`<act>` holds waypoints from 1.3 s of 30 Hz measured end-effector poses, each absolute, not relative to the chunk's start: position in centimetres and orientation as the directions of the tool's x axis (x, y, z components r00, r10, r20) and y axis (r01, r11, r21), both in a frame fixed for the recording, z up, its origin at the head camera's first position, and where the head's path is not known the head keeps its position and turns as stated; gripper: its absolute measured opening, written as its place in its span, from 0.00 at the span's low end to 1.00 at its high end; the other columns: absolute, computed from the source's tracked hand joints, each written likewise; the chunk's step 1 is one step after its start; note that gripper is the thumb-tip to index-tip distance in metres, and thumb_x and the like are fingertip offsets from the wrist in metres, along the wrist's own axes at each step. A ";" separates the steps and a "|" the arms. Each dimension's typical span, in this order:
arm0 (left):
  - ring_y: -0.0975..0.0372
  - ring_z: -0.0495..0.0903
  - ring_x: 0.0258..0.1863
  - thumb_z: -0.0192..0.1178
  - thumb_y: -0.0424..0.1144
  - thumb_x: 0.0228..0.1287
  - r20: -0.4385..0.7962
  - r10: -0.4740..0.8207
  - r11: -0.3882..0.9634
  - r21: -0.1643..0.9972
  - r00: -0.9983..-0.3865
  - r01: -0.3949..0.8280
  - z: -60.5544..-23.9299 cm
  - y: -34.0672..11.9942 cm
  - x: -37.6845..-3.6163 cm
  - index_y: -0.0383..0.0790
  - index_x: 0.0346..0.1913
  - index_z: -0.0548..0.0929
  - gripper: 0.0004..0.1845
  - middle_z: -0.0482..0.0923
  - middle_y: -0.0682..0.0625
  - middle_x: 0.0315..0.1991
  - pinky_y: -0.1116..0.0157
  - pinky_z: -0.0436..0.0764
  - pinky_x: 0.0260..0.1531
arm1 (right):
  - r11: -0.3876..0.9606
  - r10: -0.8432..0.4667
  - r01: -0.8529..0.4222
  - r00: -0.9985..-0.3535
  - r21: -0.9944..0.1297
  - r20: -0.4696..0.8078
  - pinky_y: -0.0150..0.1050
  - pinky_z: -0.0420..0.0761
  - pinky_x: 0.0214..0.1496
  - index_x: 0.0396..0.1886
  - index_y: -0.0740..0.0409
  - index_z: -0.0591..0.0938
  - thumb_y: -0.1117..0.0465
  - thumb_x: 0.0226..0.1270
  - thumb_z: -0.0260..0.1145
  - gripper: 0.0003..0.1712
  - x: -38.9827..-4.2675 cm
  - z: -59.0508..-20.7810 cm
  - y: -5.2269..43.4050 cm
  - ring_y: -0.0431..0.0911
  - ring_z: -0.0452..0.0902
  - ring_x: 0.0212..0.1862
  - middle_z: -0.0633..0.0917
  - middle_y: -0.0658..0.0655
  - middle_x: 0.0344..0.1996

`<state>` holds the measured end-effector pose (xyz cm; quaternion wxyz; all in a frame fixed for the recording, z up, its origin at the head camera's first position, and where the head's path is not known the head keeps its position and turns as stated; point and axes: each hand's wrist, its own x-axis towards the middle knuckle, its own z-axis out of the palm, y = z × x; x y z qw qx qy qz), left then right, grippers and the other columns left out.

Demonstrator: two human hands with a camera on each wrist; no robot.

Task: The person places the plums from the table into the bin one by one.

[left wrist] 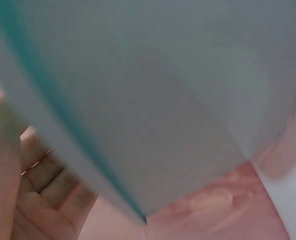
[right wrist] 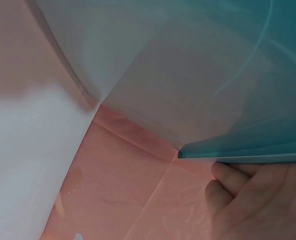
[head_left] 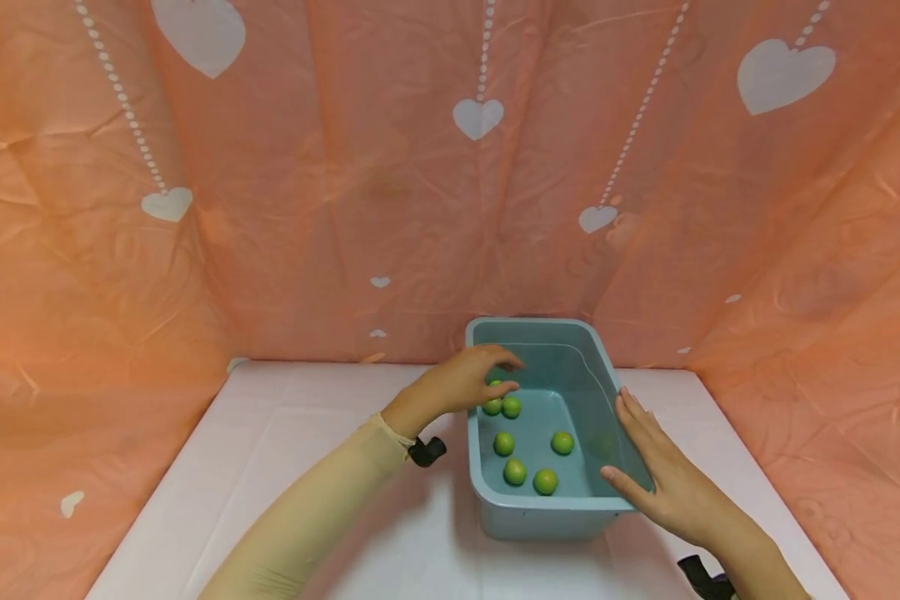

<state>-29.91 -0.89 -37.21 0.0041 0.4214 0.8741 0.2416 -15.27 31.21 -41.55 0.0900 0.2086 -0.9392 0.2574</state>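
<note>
The left hand (head_left: 461, 383) reaches over the left rim of the blue tub (head_left: 487, 492), its fingers (head_left: 506, 362) curled downward in a loose claw above two green balls (head_left: 502, 407) that lie touching each other right beneath the fingertips, against the tub's left wall; whether the fingers already pinch one of them cannot be told from the head view, and the left wrist view shows only the tub's wall close up with a blurred palm beside it. To take a ball cleanly, I would judge it best to come straight down on the nearer one with thumb and two fingers, since the pair sit so close that a sideways sweep could knock the other rolling. Further along, three more green balls (head_left: 515, 472) lie apart on the tub floor, nearer the front wall and between the two hands. The right hand (head_left: 663, 479) lies flat and open against the tub's right rim, fingers straight and together, steadying it on the white worktop (head_left: 285, 467); the right wrist view shows its fingertips just under the rim's edge. Keeping that light press should stop the tub sliding while the left hand works.
</note>
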 end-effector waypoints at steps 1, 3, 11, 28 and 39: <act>0.56 0.82 0.64 0.66 0.44 0.79 0.206 0.733 0.522 0.441 -0.648 0.730 -37.2 -1.4 -29.9 0.39 0.67 0.84 0.20 0.84 0.45 0.63 0.56 0.80 0.66 | 0.782 -0.343 -0.434 -0.899 -0.448 0.272 0.36 0.38 0.83 0.89 0.57 0.51 0.46 0.75 0.72 0.55 -15.3 -41.6 31.2 0.59 0.41 0.87 0.49 0.61 0.88; 0.55 0.83 0.63 0.67 0.43 0.78 0.228 0.719 0.519 0.451 -0.656 0.726 -37.1 -2.4 -30.0 0.39 0.66 0.84 0.20 0.84 0.44 0.62 0.55 0.81 0.65 | 0.783 -0.339 -0.426 -0.903 -0.454 0.263 0.44 0.42 0.85 0.89 0.56 0.51 0.46 0.75 0.71 0.55 -15.3 -41.6 31.2 0.59 0.40 0.87 0.49 0.61 0.88; 0.53 0.85 0.60 0.68 0.41 0.77 0.290 0.655 0.509 0.512 -0.697 0.692 -37.3 -6.1 -29.8 0.36 0.67 0.83 0.21 0.84 0.42 0.63 0.54 0.83 0.63 | 0.780 -0.333 -0.418 -0.908 -0.466 0.255 0.52 0.44 0.86 0.89 0.55 0.50 0.46 0.76 0.71 0.55 -15.3 -41.5 31.2 0.60 0.39 0.87 0.48 0.60 0.88; 0.50 0.83 0.61 0.69 0.41 0.75 0.257 0.567 0.633 0.472 -0.783 0.614 -40.9 -11.7 -28.7 0.38 0.62 0.86 0.18 0.86 0.45 0.57 0.47 0.79 0.65 | 0.765 -0.333 -0.416 -0.909 -0.491 0.251 0.38 0.37 0.84 0.89 0.55 0.49 0.47 0.77 0.70 0.55 -15.1 -41.5 31.2 0.62 0.39 0.87 0.47 0.59 0.88; 0.50 0.83 0.61 0.69 0.40 0.75 0.175 0.559 0.670 0.480 -0.811 0.566 -43.8 -14.1 -28.4 0.38 0.62 0.86 0.18 0.85 0.45 0.58 0.49 0.80 0.64 | 0.759 -0.323 -0.397 -0.918 -0.517 0.230 0.67 0.45 0.84 0.90 0.54 0.48 0.47 0.78 0.69 0.54 -15.1 -41.4 31.1 0.63 0.36 0.87 0.46 0.59 0.88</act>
